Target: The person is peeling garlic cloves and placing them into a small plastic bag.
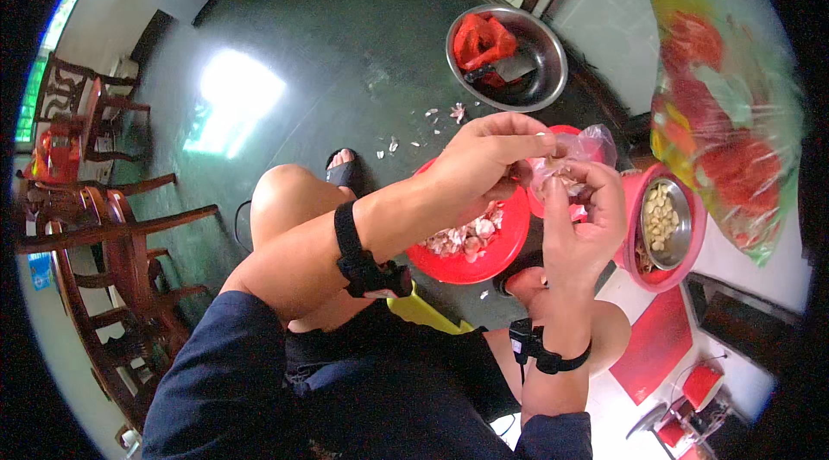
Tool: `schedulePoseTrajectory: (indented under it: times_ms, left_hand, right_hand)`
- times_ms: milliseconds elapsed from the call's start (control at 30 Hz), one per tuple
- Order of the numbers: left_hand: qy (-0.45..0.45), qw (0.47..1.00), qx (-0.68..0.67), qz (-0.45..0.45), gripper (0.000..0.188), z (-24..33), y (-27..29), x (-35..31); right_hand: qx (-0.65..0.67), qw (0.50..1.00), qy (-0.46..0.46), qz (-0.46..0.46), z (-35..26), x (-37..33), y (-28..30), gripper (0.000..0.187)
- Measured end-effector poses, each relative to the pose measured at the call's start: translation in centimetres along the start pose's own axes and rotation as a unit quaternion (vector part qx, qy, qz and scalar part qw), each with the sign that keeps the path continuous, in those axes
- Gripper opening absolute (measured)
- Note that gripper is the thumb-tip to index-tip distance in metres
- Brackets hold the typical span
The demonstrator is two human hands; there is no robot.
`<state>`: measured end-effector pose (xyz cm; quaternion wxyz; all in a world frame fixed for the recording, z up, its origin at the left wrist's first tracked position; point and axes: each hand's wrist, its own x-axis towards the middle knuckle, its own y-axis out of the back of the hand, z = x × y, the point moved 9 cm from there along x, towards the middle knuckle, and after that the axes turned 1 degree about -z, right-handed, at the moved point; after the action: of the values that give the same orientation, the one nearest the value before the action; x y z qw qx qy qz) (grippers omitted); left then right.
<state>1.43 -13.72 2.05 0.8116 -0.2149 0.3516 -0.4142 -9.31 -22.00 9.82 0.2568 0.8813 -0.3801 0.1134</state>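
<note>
Dark shirt cloth (371, 408) fills the view nearest the camera, and just beyond it sits the red basin (515, 246), holding papery garlic skins (453, 240). Above that basin's right edge, the left hand (496, 149) and right hand (583, 218) meet, each grip narrow, thumb and fingers pinching what looks like pale, pinkish garlic (557, 173). Such a small piece could slip if the pinch slackens on loose skin, and, being held off to the right of the basin's middle, it might land outside it; light flakes could drift too, and some skin scraps (458, 112) lie on the floor (302, 37) beyond the basin. A careless swing of the right arm could jolt the pink tub (635, 253) right of the basin and spill the peeled cloves (661, 216) from the steel bowl (686, 231) inside. Fingers cover much of the garlic, so how much skin remains I cannot tell. The left forearm hides part of the basin, and a clear plastic bag (598, 142) behind the hands blurs into red shapes, its contents hard to make out.
</note>
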Motion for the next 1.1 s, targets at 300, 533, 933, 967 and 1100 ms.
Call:
schedulePoseTrajectory:
  times_ms: [300,533,933,967,1100]
  left_hand:
    - [0.023,1.0,0.005,0.003,0.014,-2.9,-0.1,-1.1]
    - [-0.007,0.998,0.061,0.012,0.016,-2.4,-2.1,-0.1]
    - [-0.025,0.989,0.143,-0.007,0.02,-1.6,-3.6,1.7]
    - [-0.03,0.99,0.138,-0.007,0.02,-1.8,-3.5,1.7]
    - [-0.042,0.988,0.148,-0.005,0.02,-1.7,-3.3,1.6]
  right_hand:
    - [-0.055,0.998,-0.007,0.004,0.2,-1.0,1.8,0.009]
    - [-0.034,0.999,-0.01,0.01,0.8,-0.9,3.0,0.008]
    - [-0.048,0.995,-0.083,0.019,4.4,-0.3,4.5,0.006]
    - [-0.068,0.993,-0.092,0.023,4.6,-0.5,4.6,0.008]
    - [-0.027,0.993,-0.115,0.023,5.0,-0.8,4.3,0.01]
